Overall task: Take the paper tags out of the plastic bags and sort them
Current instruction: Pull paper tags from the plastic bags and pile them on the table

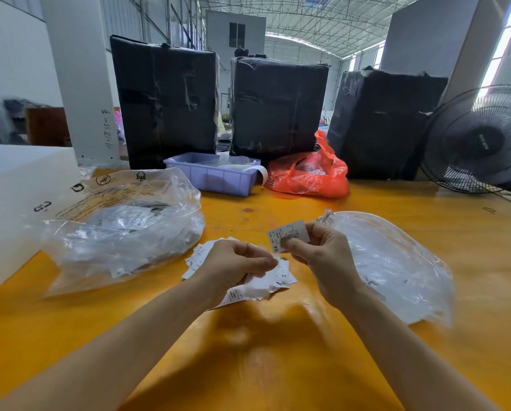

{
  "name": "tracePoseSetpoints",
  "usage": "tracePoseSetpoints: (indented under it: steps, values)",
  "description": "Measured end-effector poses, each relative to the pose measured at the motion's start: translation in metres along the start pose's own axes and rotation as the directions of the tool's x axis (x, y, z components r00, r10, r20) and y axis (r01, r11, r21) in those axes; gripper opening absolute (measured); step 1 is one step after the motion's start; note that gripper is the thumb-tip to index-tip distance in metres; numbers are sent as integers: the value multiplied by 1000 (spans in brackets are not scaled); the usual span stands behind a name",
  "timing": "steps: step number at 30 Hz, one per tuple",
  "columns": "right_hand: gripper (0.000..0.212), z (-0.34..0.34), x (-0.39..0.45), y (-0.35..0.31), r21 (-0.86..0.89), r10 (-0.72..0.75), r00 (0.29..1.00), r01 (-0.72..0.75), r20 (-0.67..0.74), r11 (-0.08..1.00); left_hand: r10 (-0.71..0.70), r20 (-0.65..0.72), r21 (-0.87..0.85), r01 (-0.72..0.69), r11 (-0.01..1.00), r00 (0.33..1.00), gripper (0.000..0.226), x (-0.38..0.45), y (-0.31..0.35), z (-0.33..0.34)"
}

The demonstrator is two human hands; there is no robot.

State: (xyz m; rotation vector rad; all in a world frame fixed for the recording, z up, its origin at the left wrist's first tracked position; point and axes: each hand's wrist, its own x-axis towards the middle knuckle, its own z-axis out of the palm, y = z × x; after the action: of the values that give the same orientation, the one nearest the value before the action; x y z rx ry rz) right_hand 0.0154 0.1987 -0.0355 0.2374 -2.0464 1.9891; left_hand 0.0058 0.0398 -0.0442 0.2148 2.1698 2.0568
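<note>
Tags (278, 277) lie heaped on the counter (278, 366) between the bags, the left hand (233, 262) gripping a bunch while the right hand (319, 250) pinches one XS tag (290, 232) up, probably to read its size.

Bright daylight from translucent roof; soft shadows beneath the fingers (266, 264); glare ahead on plastic bags (123, 232); wide-angle bending at edges.

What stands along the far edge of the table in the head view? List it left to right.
white foam block → lilac plastic tray → red plastic bag → black fan
</note>
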Motion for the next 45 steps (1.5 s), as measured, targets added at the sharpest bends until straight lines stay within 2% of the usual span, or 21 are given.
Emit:
tracePoseSetpoints:
  steps: [4, 11, 17, 23, 32, 45]
  values:
    - [17, 0, 0, 2, -27, 4, 1000, -3, 18, 1000, -1, -9, 7, 1, 1000, 1000, 10, 0, 0, -1]
    - [14, -1, 2, 2, 15, 15, 999, -15, -39, 1000, -1, 8, 20, 1, 1000, 1000, 9, -1, 1, 0]
    - [16, 1, -1, 1, 10, 25, 999, -25, 35, 1000, -19, 0, -43, 19, 999, 1000, 9, -1, 1, 0]
    - [15, -2, 1, -1, 72, 26, 999, -24, -33, 997, -56, 14, -102, 57, 993, 998, 13, -2, 2, 0]
    - [17, 1, -2, 2, -63, 3, 1000, -2, 14, 998, -75, 20, -130, 77, 988, 997, 15, -2, 2, 0]
    - [15, 1, 0, 5, -86, -36, 998, 32, -50, 996, -42, -26, -106, 39, 994, 999, 20, -2, 2, -1]
